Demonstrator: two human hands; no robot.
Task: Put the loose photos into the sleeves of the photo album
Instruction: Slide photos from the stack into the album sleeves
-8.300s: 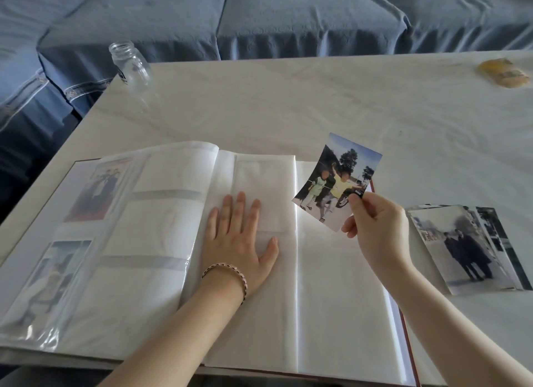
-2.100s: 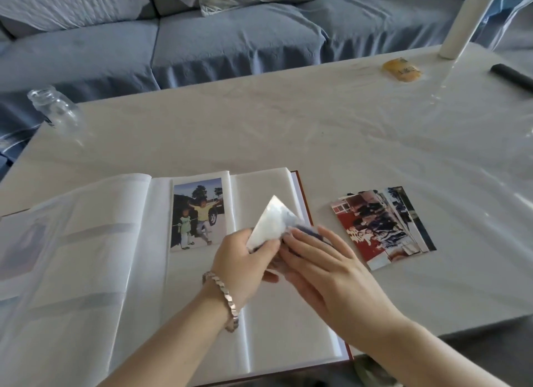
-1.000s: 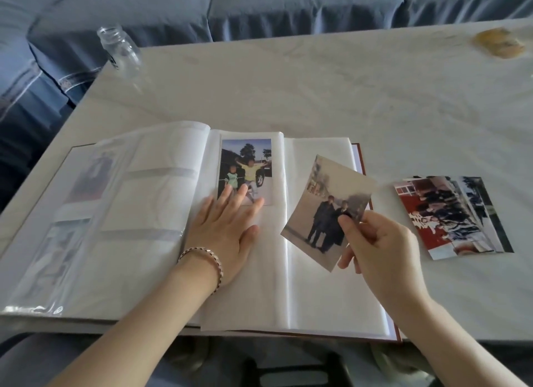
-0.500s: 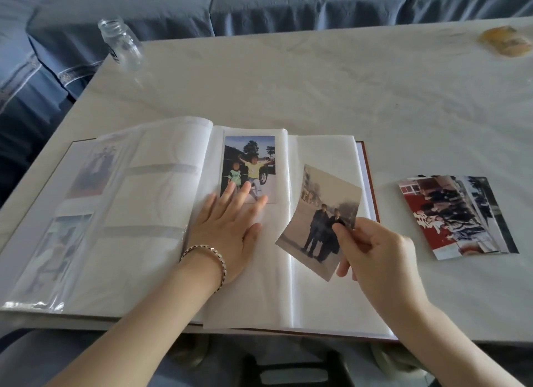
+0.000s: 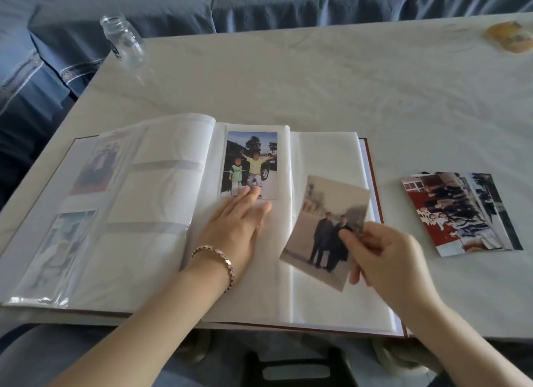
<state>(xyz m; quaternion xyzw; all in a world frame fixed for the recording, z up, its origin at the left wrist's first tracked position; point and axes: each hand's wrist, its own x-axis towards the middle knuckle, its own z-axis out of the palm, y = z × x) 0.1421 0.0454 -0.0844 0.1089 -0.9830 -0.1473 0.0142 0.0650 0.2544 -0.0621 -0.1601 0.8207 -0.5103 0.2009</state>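
The photo album [image 5: 326, 306] lies open on the pale table. A photo of two children by a car [image 5: 250, 158] sits in the top sleeve of the middle page. My left hand [image 5: 235, 230], wearing a bracelet, rests flat on that page with its fingertips at the photo's lower edge. My right hand [image 5: 383, 256] pinches a faded photo of two people in dark coats [image 5: 320, 222] by its right edge, tilted above the right page. A small stack of loose photos [image 5: 461, 210] lies on the table right of the album.
A clear glass jar [image 5: 124, 41] stands at the table's far left corner. A yellowish object [image 5: 509, 36] lies at the far right. A blue sofa [image 5: 259, 2] runs behind the table. The table's near edge is just below the album.
My right hand has brought the coat photo slightly lower and to the left over the right page. My left hand has closed its fingers together and stays flat on the middle page.
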